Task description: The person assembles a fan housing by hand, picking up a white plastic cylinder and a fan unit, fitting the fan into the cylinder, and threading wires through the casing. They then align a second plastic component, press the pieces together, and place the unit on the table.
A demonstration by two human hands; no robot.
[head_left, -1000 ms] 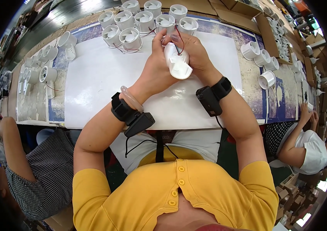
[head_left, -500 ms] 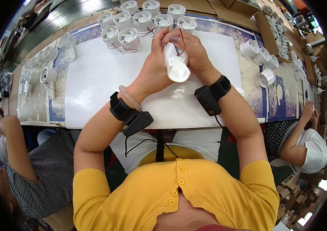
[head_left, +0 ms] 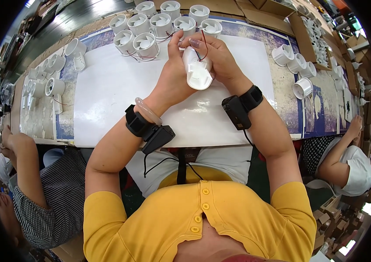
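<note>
My left hand (head_left: 173,75) and my right hand (head_left: 216,56) together hold a white plastic fan housing (head_left: 197,70) above the white sheet (head_left: 107,96) on the table. The housing is tilted, with its open round end facing me. Thin red and black wires (head_left: 201,49) run out of its far end between my right fingers. Both wrists wear black strapped devices. Just beyond my hands stands a cluster of several similar white fan units (head_left: 159,24).
More white fan units lie at the left (head_left: 48,81) and white cylinders at the right (head_left: 294,65). Cardboard boxes (head_left: 301,28) sit at the far right. One person sits to my left (head_left: 41,187), another to my right (head_left: 347,157).
The housing stays held in both hands; my fingers have shifted slightly around the wires at its far end.
</note>
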